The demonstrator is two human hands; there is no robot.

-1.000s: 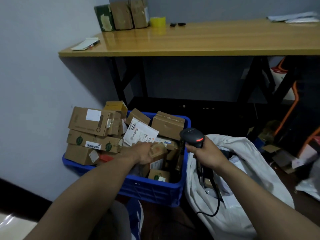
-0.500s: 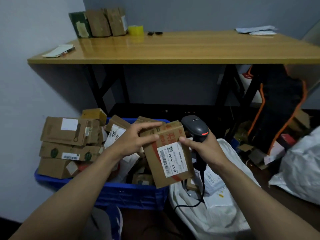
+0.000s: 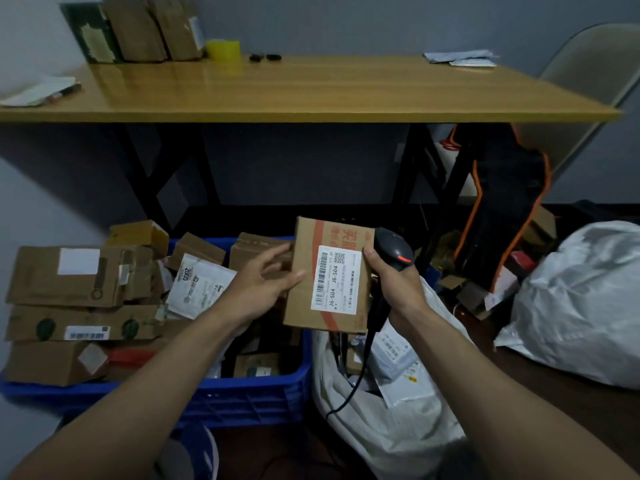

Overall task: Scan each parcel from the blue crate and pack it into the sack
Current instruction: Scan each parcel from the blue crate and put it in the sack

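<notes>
I hold a brown cardboard parcel (image 3: 334, 277) upright above the gap between crate and sack, its white barcode label facing me. My left hand (image 3: 265, 284) pinches its left edge, thumb on the front and fingers behind. My right hand (image 3: 398, 289) grips a black barcode scanner (image 3: 394, 249) with a red light, right against the parcel's right edge, thumb touching the box. The blue crate (image 3: 242, 400) below left holds several cardboard parcels. The open white sack (image 3: 398, 427) sits below right with packets inside; the scanner's cable hangs into it.
A wooden table (image 3: 311, 95) on black legs stands just behind, carrying boxes, a yellow tape roll (image 3: 223, 49) and papers. A filled white sack (image 3: 581, 306) lies at right, with a black-and-orange bag (image 3: 509, 216) and a chair (image 3: 585, 64) beyond. A wall is close on the left.
My left hand has lifted the parcel out of the crate and turned it upright, label toward me, up against the scanner. My view has swung to the right.
</notes>
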